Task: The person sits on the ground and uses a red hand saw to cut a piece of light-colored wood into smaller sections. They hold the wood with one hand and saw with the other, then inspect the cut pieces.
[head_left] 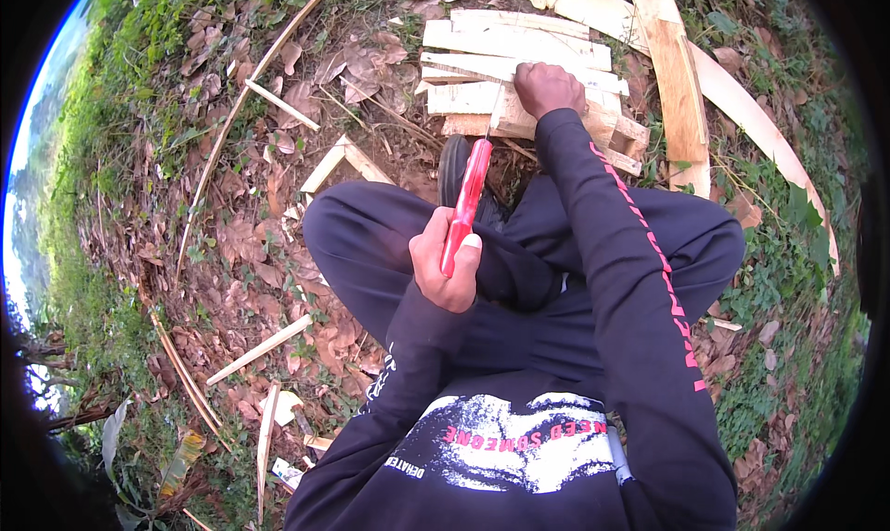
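Observation:
My left hand (445, 262) is wrapped round the red handle of a handsaw (470, 183) in front of my crossed legs. Seen nearly edge-on, the thin blade runs from the handle up to the pale wooden pieces. My right hand (550, 89) is closed in a fist over a wooden strip (473, 65) on top of the stack, holding it down; the fingertips are hidden. Under it, several rough pale planks (514, 39) lie side by side on the ground. A shorter wood block (598, 123) sits just below my right wrist.
Long boards (672, 76) and a curved-looking plank (760, 114) lie right of the stack. Two short offcuts (324, 165) meet at an angle left of my knee. Loose sticks (260, 349) are scattered over dry leaves at the left. A dark shoe (453, 169) is beside the saw.

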`<state>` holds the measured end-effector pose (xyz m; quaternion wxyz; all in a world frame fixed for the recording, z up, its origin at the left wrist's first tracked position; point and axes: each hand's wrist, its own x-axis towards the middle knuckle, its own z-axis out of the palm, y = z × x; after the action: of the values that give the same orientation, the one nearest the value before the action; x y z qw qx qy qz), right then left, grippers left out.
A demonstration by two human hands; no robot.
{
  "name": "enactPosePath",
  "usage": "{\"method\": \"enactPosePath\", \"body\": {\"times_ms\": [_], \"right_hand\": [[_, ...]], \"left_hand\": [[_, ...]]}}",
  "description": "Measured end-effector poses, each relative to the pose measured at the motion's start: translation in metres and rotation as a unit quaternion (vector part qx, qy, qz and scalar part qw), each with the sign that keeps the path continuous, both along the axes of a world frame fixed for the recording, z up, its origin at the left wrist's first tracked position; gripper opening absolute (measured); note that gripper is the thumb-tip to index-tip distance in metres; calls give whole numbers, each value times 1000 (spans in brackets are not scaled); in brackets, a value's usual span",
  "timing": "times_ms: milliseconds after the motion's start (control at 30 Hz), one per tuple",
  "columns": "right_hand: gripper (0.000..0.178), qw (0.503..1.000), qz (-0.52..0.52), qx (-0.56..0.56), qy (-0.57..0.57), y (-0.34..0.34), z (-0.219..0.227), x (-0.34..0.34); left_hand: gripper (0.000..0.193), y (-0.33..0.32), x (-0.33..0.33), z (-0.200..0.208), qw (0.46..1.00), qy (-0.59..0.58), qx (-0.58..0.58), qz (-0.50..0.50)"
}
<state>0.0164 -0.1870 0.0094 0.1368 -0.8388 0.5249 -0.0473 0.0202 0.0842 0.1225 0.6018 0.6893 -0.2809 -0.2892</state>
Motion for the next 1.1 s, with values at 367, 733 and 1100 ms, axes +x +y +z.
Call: {"method": "enactPosePath", "body": {"times_ms": [367,733,1100], "right_hand": [[51,999,-6,33,17,-4,7,5],[52,1000,6,14,9,-5,4,5],[52,995,6,93,46,-6,17,6]], "left_hand": [[12,4,5,43,996,65,57,19],[11,-34,12,47,996,82,41,24],[10,-33,8,71,993,87,72,40]]}}
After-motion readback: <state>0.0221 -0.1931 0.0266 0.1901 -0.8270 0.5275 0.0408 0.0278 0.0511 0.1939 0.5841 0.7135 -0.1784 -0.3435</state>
